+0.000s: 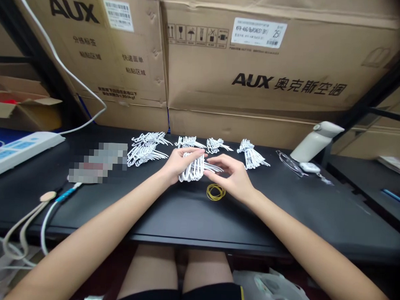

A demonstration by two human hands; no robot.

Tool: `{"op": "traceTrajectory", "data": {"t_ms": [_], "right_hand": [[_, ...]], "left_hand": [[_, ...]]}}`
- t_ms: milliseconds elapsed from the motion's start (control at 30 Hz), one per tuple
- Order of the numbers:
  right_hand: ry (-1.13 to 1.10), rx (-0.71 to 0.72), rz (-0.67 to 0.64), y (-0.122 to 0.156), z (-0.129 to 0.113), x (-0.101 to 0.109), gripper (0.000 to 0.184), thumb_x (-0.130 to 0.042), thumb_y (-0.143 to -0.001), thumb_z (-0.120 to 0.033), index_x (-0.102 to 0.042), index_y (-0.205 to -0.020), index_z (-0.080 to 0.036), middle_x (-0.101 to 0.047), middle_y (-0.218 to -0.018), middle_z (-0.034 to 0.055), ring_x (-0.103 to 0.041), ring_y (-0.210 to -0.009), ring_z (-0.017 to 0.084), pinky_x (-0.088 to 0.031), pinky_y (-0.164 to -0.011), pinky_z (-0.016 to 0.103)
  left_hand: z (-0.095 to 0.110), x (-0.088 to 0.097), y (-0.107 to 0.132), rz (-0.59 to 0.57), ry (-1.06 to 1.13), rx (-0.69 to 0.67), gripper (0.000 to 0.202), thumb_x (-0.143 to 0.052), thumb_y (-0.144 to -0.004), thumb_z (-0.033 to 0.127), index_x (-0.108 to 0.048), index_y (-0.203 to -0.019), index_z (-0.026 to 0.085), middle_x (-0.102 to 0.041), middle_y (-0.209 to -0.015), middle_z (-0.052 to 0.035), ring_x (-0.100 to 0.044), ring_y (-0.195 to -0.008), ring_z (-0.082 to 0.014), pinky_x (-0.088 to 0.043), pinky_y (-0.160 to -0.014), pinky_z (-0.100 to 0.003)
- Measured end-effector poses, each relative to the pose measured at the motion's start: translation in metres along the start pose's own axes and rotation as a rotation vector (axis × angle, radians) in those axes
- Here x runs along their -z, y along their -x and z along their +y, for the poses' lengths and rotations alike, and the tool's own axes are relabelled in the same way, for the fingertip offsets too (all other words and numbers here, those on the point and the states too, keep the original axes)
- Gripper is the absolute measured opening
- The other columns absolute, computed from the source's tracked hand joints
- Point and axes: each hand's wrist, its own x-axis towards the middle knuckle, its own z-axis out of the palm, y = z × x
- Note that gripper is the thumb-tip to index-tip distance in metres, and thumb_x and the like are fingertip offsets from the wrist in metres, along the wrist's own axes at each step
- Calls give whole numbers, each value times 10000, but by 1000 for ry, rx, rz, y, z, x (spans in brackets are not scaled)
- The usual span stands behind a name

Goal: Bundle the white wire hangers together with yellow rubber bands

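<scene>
My left hand (181, 162) is closed around a bundle of thin white hooks (193, 168), its thumb laid across the top. The curved ends face me, held just over the black table. My right hand (233, 175) is at the bundle's right side, thumb and fingertips closed about it where the thin straight ends stick out. Just below the hands lies a small coil of yellow rubber bands (216, 192). Behind them are more white hook bundles, a large pile (147, 149) at the left and another bundle (252, 154) at the right.
On the black table (197, 220), a white bottle (315, 141), glasses (289, 164) and a white earphone case (309, 168) are at the right. A power strip (23, 150), a blurred-out device (99, 164) and cables are at the left. Large cardboard boxes (255, 64) stand behind.
</scene>
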Motion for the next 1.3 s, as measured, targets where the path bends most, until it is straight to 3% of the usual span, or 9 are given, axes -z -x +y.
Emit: {"op": "traceTrajectory", "data": {"t_ms": [133, 333, 467, 567, 933, 1100, 1300], "right_hand": [[-66, 9, -41, -1, 3, 1, 232, -684, -753, -336, -699, -947, -209, -660, -911, 59, -624, -814, 190, -518, -657, 293], [-138, -70, 16, 3, 10, -9, 206, -682, -752, -317, -715, -909, -188, -695, -901, 68, -646, -808, 207, -522, -718, 329], [-194, -166, 3, 6, 12, -13, 211, -692, -739, -335, -712, -880, -179, -718, -856, 69, -665, -780, 226, -530, -699, 339], [-161, -132, 20, 7, 12, -15, 162, -693, -740, -316, -714, -828, -182, -717, -824, 66, -661, -751, 220, -521, -685, 334], [-69, -4, 43, 3, 13, -10, 112, -657, -786, -287, -719, -815, -199, -705, -851, 68, -652, -772, 210, -513, -694, 330], [-274, -67, 104, 0, 11, -11, 110, -714, -731, -284, -724, -775, -184, -710, -824, 63, -674, -778, 213, -545, -751, 357], [-394, -160, 184, -5, 3, -5, 121, -760, -667, -262, -735, -740, -170, -722, -736, 45, -687, -681, 203, -568, -713, 356]], "left_hand": [[3, 0, 2, -32, 38, 18, 346, -771, -646, 382, -708, -892, 147, -721, -951, -103, -666, -718, -181, -533, -657, -307], [3, -3, 4, -32, -233, -193, 308, -715, -694, 421, -699, -852, 157, -717, -936, -105, -666, -865, -237, -526, -763, -351], [2, -4, 5, -39, -301, -250, 305, -671, -734, 434, -675, -879, 166, -712, -914, -93, -664, -907, -251, -523, -784, -356], [0, -6, 5, -30, -346, -283, 309, -616, -779, 452, -662, -863, 157, -709, -882, -88, -666, -894, -241, -519, -784, -336], [3, -9, 3, -13, -154, -53, 346, -636, -762, 473, -630, -922, 166, -722, -887, -80, -679, -742, -195, -539, -653, -288], [10, -10, 6, -76, 9, 77, 392, -640, -758, 489, -592, -962, 158, -705, -954, -103, -678, -650, -195, -550, -611, -332], [9, -4, 3, -191, 107, 49, 441, -622, -780, 498, -615, -1039, 142, -699, -962, -109, -681, -799, -226, -535, -720, -336]]}}
